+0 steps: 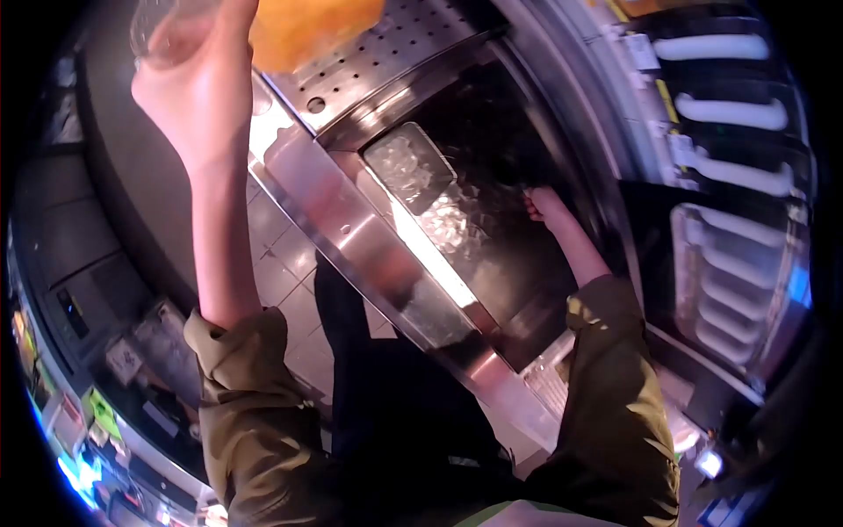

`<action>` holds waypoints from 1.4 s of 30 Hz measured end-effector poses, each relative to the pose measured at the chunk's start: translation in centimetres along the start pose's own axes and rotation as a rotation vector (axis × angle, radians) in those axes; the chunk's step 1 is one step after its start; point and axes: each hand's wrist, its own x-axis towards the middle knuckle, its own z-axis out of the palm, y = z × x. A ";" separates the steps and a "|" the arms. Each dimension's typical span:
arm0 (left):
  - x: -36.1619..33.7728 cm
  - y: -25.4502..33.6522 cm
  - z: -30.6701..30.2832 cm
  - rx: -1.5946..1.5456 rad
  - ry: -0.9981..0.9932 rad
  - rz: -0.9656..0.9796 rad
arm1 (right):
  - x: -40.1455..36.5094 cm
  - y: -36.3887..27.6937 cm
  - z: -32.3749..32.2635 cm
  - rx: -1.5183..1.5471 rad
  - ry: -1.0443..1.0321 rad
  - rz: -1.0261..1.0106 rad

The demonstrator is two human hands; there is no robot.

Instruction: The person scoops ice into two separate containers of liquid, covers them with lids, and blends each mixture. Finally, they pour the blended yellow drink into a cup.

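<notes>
My left hand (206, 97) is raised at the upper left, its fingers partly cut off by the frame edge. It is closed around a clear, rounded cup-like thing (158, 31). Just right of the wrist, an orange mass (312, 35) is blurred at the top edge. Low inside a dark steel ice well (527, 290), my right hand (542, 206) has its fingers curled; what they hold I cannot tell against the dark wall. Left of that hand lies loose ice (450, 224), with a clear square container (408, 162) of ice beside it.
A perforated steel drain tray (386, 53) adjoins the well. The steel counter edge (351, 228) runs diagonally between my body and the well. On the right stand several white-handled containers (729, 110) and a clear tray (729, 290). Tiled floor (299, 307) shows below.
</notes>
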 end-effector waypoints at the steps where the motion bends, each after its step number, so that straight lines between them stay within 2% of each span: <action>1: 0.4 -0.4 0.3 -0.010 0.028 0.034 | 7.5 4.2 0.9 -0.153 0.332 -0.038; 2: 0.2 -0.4 0.5 -0.032 0.052 0.079 | 13.0 7.0 0.9 -0.320 0.499 -0.093; 5: -0.2 -0.4 1.1 -0.070 0.115 0.228 | 18.9 10.5 0.7 -0.759 0.743 -0.313; 8: -1.2 0.1 2.5 -0.069 0.151 0.318 | 17.3 9.1 5.8 -0.743 0.784 -0.305; 10: -1.2 -0.5 2.2 -0.067 0.110 0.333 | 13.6 8.0 10.0 -0.880 1.019 -0.597; 12: -0.2 -1.7 1.0 -0.108 0.051 0.349 | 14.3 7.8 12.4 -0.834 0.831 -0.657; 13: 0.5 -2.3 0.4 -0.133 0.020 0.359 | 16.4 7.9 13.8 -0.713 0.526 -0.552; 15: 1.3 -2.8 -0.3 -0.171 -0.024 0.359 | 13.3 4.3 16.5 -0.494 0.325 -0.545; 18: 1.7 -3.0 -0.7 -0.162 -0.039 0.310 | 12.9 2.0 18.3 -0.513 0.261 -0.698; 20: 2.0 -3.2 -0.8 -0.133 -0.040 0.305 | 14.9 2.7 18.1 -0.376 0.106 -0.701; 24: 0.7 -1.6 -0.1 -0.132 -0.038 0.214 | 14.4 5.0 15.4 0.091 -0.340 -0.570; 28: -0.4 -0.4 0.3 -0.080 -0.069 0.130 | 9.5 4.9 11.6 0.413 -0.595 -0.438; 29: -0.4 0.0 0.3 -0.075 -0.094 0.112 | 7.8 4.3 10.7 0.550 -0.659 -0.334; 32: -0.2 0.5 0.5 0.012 -0.067 0.062 | -0.9 -0.3 7.9 0.504 -0.514 -0.323; 33: -0.2 0.9 0.3 0.006 -0.095 0.016 | -4.4 -2.3 6.9 0.597 -0.439 -0.257; 34: -0.2 1.2 0.1 0.001 -0.125 -0.031 | -5.4 -2.2 6.0 0.559 -0.450 -0.343; 37: 0.9 0.2 -1.0 -0.103 -0.150 0.012 | -10.2 -3.1 2.0 0.437 -0.468 -0.542; 40: 1.9 -0.4 -3.2 -0.105 -0.275 0.004 | -17.9 -6.3 -2.3 0.442 -0.410 -0.427; 42: 2.3 0.0 -3.4 -0.229 -0.302 -0.046 | -24.4 -9.6 -5.6 0.462 -0.400 -0.376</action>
